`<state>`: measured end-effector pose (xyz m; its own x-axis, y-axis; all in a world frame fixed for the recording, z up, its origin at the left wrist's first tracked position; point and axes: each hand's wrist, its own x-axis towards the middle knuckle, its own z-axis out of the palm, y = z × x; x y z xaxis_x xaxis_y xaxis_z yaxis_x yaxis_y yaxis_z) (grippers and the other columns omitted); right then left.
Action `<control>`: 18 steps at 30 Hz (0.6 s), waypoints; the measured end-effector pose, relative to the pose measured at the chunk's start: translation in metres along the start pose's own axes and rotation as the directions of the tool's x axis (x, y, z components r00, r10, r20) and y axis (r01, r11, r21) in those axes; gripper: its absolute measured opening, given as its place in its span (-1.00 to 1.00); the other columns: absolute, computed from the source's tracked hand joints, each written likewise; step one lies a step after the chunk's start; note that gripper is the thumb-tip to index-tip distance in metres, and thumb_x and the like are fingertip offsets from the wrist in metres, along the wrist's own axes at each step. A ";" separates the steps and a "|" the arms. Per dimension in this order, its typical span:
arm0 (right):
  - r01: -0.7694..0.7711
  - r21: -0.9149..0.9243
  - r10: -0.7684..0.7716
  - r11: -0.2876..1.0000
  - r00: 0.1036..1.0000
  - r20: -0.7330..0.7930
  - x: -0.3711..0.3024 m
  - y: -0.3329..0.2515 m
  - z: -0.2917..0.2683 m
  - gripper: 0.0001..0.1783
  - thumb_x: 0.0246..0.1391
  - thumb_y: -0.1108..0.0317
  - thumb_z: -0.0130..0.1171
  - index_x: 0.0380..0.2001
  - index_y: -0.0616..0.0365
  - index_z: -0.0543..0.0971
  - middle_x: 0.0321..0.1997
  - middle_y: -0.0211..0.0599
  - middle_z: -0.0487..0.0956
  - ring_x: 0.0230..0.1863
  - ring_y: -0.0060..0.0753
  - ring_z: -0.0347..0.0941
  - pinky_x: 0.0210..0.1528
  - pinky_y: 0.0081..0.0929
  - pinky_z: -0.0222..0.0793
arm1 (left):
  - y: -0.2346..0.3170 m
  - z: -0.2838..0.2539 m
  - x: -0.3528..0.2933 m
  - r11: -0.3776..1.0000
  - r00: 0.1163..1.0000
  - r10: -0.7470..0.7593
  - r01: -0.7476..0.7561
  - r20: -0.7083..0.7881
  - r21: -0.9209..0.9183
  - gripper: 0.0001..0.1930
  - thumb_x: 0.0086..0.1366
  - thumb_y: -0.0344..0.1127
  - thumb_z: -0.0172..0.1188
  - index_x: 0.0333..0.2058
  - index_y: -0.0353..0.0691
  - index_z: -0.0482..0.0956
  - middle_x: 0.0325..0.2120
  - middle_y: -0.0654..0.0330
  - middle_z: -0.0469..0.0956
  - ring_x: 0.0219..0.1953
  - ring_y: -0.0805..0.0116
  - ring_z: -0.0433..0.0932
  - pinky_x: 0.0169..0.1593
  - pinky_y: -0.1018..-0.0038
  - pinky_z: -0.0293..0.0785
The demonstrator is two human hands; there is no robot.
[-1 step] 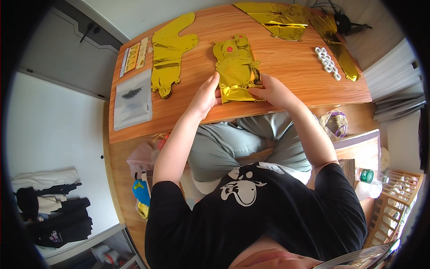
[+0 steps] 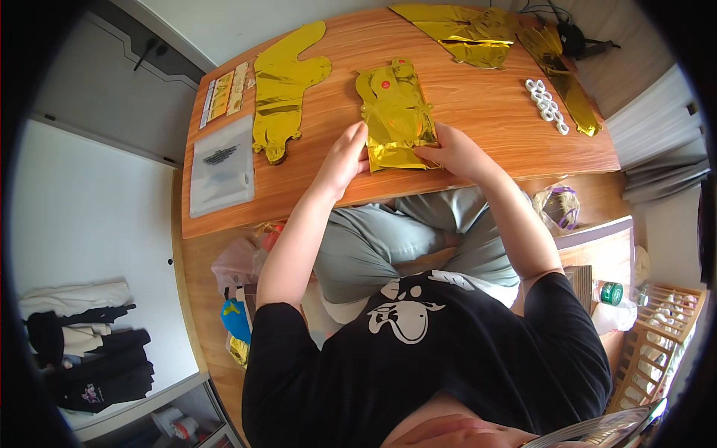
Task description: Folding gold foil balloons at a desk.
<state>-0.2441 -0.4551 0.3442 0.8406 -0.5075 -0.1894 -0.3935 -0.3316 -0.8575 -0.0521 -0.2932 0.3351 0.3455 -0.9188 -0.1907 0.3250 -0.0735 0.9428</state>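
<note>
A flat, folded gold foil balloon lies near the table's front edge, its shiny skin creased and two small red round marks at its far end. My left hand grips its near left edge, thumb along the side and the other fingers partly hidden. On the opposite edge, my right hand pinches the foil, thumb on top and fingers mostly out of sight beneath. Left of it rests another flat gold foil balloon with a curved outline.
More gold foil lies at the back right, with a long strip by the right edge. Near it are several white rings. A clear plastic bag and printed cards lie on the wooden table's left side.
The reflections and creases on the held foil have shifted slightly. Both hands keep almost the same place.
</note>
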 end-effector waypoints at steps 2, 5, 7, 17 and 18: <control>0.013 0.049 -0.013 0.999 1.000 0.005 -0.003 -0.005 0.001 -0.63 0.22 0.34 0.28 0.00 0.33 0.53 -0.24 -0.29 0.66 -0.23 -0.52 0.52 -0.12 -0.48 0.46 | -0.007 -0.005 -0.009 0.969 0.993 0.106 -0.090 -0.060 0.231 -0.25 0.48 -0.01 0.16 0.45 -0.28 0.07 0.08 0.06 0.54 0.03 0.32 0.59 0.08 0.36 0.54; 0.015 0.062 -0.014 0.998 1.000 -0.007 -0.003 -0.005 0.000 -0.64 0.21 0.35 0.27 0.00 0.33 0.53 -0.23 -0.28 0.66 -0.23 -0.53 0.52 -0.12 -0.48 0.46 | -0.008 0.000 -0.027 0.827 0.973 0.213 -0.132 -0.088 0.546 -0.13 0.38 -0.22 0.32 0.48 -0.25 -0.03 0.04 0.03 0.50 -0.09 0.39 0.58 -0.04 0.45 0.58; 0.009 0.025 -0.009 1.000 1.000 -0.017 0.000 0.001 0.001 -0.63 0.20 0.36 0.27 0.01 0.33 0.52 -0.23 -0.27 0.66 -0.22 -0.53 0.52 -0.12 -0.48 0.46 | -0.012 0.004 -0.032 0.744 0.963 0.252 -0.133 -0.092 0.655 -0.03 0.28 -0.41 0.41 0.50 -0.22 -0.07 -0.09 0.09 0.50 -0.19 0.44 0.60 -0.12 0.48 0.60; 0.050 -0.046 -0.053 0.998 0.997 -0.062 0.010 0.014 0.006 -0.59 0.19 0.40 0.26 0.07 0.35 0.50 -0.16 -0.25 0.66 -0.18 -0.55 0.54 -0.09 -0.49 0.48 | -0.005 0.003 -0.030 0.563 0.975 0.221 -0.107 -0.024 0.819 0.01 0.25 -0.34 0.44 0.49 -0.28 -0.08 -0.31 0.14 0.60 -0.32 0.36 0.65 -0.16 0.42 0.59; 0.032 -0.021 -0.033 0.999 0.998 -0.047 0.010 0.013 0.007 -0.58 0.19 0.40 0.26 0.08 0.35 0.50 -0.15 -0.26 0.66 -0.17 -0.55 0.54 -0.09 -0.50 0.48 | -0.003 0.003 -0.030 0.587 0.984 0.178 -0.085 -0.026 0.805 -0.01 0.26 -0.37 0.42 0.50 -0.23 -0.07 -0.29 0.14 0.57 -0.31 0.40 0.64 -0.14 0.43 0.58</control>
<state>-0.2382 -0.4595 0.3278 0.8346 -0.5332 -0.1382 -0.3739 -0.3641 -0.8530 -0.0662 -0.2667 0.3383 0.4205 -0.9069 -0.0266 -0.5475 -0.2771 0.7896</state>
